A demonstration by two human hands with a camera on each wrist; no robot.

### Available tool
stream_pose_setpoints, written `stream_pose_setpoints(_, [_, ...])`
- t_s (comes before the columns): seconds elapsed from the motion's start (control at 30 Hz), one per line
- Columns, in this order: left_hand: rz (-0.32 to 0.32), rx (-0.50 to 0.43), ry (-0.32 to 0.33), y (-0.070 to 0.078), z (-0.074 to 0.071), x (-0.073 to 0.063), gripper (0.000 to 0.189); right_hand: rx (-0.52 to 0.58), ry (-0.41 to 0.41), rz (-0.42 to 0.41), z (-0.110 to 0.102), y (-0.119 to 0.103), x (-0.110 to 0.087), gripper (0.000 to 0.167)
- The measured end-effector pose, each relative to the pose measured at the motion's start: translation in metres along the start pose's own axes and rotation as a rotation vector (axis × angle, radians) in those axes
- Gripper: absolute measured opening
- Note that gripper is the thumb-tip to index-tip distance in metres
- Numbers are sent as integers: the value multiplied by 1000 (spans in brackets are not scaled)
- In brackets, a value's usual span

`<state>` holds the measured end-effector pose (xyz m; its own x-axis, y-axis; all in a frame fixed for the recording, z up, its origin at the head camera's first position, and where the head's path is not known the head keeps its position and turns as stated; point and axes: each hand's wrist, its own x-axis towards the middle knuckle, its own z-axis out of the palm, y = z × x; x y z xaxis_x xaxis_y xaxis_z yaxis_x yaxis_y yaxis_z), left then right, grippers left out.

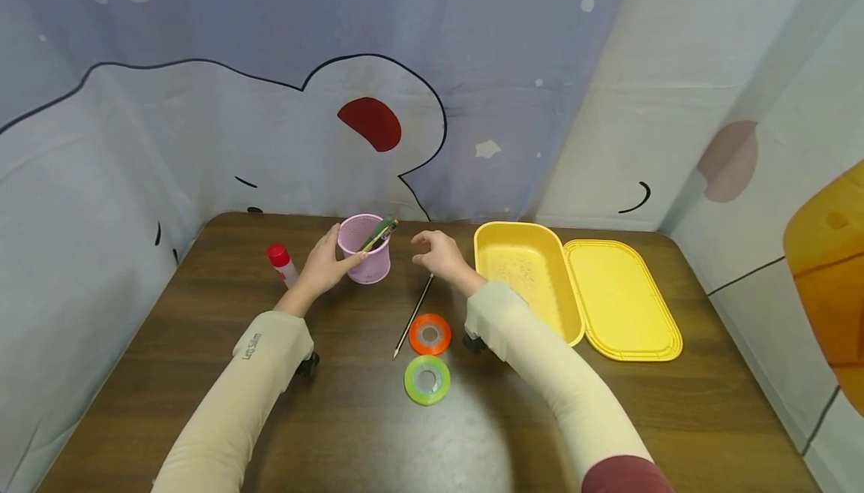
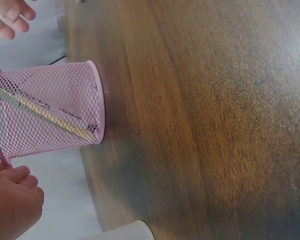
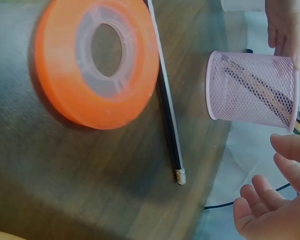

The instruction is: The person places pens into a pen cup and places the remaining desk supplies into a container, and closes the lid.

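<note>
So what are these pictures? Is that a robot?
No robot: it's a person working bare-handed. The wide picture comes from a head-worn camera; the others from one on each wrist. The left hand holds a pink mesh cup containing writing tools; the right hand hovers nearby, holding nothing. On the brown wooden table are a black pencil, an orange tape roll, a green tape roll, a red-capped white tube and a yellow plastic tub beside a flat yellow lid.

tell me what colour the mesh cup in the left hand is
The mesh cup is pale pink, best seen in the left wrist view.
</note>
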<state>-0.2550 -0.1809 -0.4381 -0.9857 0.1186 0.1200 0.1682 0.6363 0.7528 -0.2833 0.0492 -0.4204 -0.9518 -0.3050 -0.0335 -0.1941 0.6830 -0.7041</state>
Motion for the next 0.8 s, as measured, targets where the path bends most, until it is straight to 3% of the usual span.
stream_pose_setpoints(0.27, [-66, 52, -44, 8, -3, 0, 83, 8, -12, 18, 10, 8, -8, 33])
stream_pose_setpoints(0.8, [-70, 61, -43, 7, -2, 2, 84, 3, 50, 75, 33, 21, -18, 31])
